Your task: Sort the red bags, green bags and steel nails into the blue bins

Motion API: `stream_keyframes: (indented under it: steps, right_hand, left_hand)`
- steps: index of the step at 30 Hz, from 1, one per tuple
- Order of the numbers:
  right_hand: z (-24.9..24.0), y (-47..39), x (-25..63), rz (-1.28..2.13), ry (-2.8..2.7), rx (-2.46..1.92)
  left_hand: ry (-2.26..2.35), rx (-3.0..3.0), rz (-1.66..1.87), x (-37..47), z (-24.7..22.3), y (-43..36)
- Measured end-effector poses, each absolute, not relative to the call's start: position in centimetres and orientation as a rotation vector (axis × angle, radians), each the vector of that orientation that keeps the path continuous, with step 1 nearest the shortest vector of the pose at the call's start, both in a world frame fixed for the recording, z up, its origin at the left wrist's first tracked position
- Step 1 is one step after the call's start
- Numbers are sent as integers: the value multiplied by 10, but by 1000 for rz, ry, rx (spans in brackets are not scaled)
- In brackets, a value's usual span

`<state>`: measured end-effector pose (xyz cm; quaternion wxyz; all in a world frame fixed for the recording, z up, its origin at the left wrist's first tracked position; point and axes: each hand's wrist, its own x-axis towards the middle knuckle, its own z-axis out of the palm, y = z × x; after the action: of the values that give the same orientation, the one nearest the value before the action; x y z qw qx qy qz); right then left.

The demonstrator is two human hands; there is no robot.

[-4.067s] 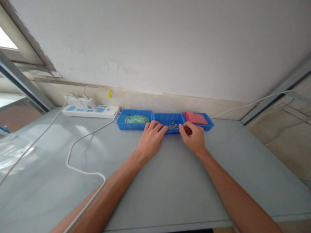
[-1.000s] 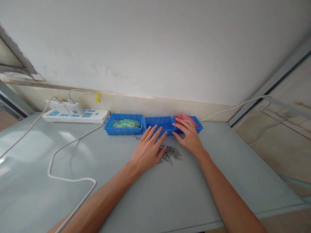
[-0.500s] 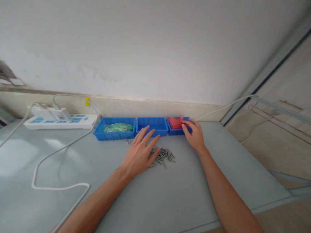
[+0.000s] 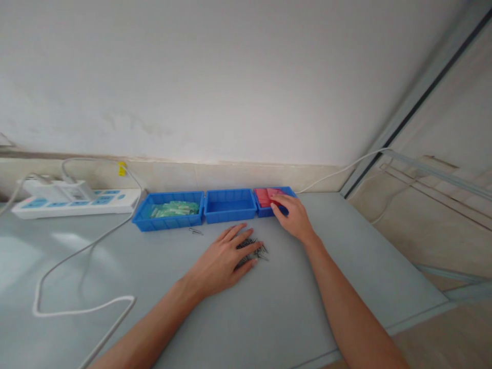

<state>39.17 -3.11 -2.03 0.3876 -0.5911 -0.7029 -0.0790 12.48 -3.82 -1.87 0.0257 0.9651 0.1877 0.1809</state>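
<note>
My left hand (image 4: 226, 254), fingers spread, rests over a pile of metal screws (image 4: 262, 251) on the grey table and partly hides it. At the right blue bin (image 4: 288, 191), my right hand (image 4: 291, 215) reaches in from the front, its fingertips on the red packets (image 4: 263, 197); the fingers are bent, and whether they grip one is hidden. The middle blue bin (image 4: 229, 206) has nothing in it. Green packets (image 4: 175, 208) lie in the left blue bin (image 4: 169, 223). A few loose screws (image 4: 196, 231) lie in front of that bin.
On the left, a white power strip (image 4: 126, 201) with plugged-in adapters (image 4: 63, 190) stands by the wall. A white cable (image 4: 82, 310) winds over the left part of the table (image 4: 369, 266). Metal frame bars (image 4: 434, 279) stand beyond the right edge.
My left hand has come down onto the screw pile, nearer to me. My right hand is still at the red packets, and the raised red piece now lies lower. The view has shifted slightly.
</note>
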Motion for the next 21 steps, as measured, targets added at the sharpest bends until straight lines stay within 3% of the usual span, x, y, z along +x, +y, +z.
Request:
stream_keyframes:
  steps: [14,21]
  right_hand:
    - [-25,-25,369,-63,-1721,-1378]
    - [-17,-27,359,-318,-2043,-1517]
  left_hand:
    - [631,2987,653,128,-22,-37]
    - [623,3003,657,128,-23,-37]
